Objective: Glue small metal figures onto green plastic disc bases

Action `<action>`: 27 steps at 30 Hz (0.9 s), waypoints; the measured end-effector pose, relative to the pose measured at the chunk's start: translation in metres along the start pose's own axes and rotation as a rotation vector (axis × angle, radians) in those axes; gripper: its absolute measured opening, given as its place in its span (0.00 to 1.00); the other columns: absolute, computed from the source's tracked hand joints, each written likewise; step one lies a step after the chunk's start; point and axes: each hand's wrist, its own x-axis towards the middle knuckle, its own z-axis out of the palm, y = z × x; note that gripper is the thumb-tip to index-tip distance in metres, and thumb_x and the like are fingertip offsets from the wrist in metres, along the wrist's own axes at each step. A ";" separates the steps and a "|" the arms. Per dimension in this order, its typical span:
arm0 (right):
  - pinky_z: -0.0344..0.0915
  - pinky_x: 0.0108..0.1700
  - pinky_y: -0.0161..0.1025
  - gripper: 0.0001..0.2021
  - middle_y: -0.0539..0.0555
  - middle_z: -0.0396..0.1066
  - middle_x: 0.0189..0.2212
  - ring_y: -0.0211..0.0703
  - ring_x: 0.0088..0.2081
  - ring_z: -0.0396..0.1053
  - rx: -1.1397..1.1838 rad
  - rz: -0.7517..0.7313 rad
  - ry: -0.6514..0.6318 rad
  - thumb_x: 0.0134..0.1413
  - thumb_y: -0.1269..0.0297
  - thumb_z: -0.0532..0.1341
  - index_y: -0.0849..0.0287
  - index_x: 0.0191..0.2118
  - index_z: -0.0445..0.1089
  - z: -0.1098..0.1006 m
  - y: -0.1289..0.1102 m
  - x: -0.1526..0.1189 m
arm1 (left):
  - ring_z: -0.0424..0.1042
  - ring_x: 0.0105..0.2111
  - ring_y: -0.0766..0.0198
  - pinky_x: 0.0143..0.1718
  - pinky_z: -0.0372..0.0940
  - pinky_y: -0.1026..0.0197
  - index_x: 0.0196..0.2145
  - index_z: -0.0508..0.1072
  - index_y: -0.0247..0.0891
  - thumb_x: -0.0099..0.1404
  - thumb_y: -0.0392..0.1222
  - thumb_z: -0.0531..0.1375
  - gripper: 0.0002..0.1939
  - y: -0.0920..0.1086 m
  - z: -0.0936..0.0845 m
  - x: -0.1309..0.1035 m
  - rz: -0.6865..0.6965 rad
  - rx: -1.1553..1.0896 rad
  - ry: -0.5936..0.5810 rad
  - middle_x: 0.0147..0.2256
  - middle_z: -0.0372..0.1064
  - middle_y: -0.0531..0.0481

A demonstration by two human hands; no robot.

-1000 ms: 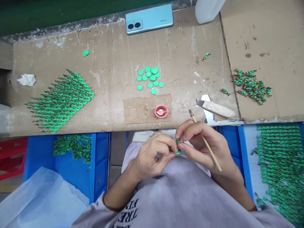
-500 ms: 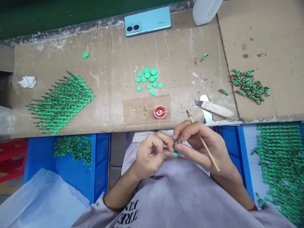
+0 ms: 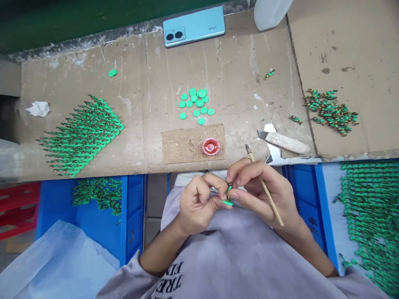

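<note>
Between my hands, just off the table's front edge, is a small green figurine (image 3: 230,189) on a round green disc (image 3: 227,203). My left hand (image 3: 201,203) pinches the disc at its edge. The thumb and fingertips of my right hand (image 3: 264,193) close on the figurine, and a thin brush (image 3: 270,199) lies across the same hand, bristles toward the table. A small red dish of liquid (image 3: 211,146) sits on a brown cardboard piece (image 3: 177,145). Several loose green discs (image 3: 199,103) lie behind it.
Rows of figurines on discs (image 3: 84,135) stand at the left; a figurine pile (image 3: 335,112) lies right. A blade with a wrapped handle (image 3: 288,142), a phone (image 3: 195,27) and a white container (image 3: 271,14) are on the table. Blue crates (image 3: 132,211) flank my lap.
The camera view has shifted slightly. Both hands keep their hold, and the brush's rear end has moved a little to the left.
</note>
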 end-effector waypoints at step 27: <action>0.73 0.36 0.38 0.07 0.52 0.76 0.38 0.44 0.37 0.75 -0.005 -0.045 -0.001 0.66 0.68 0.70 0.52 0.40 0.72 -0.003 0.006 0.003 | 0.75 0.32 0.67 0.36 0.73 0.63 0.32 0.56 0.42 0.69 0.31 0.69 0.22 -0.002 -0.003 0.000 0.139 0.208 -0.039 0.33 0.74 0.55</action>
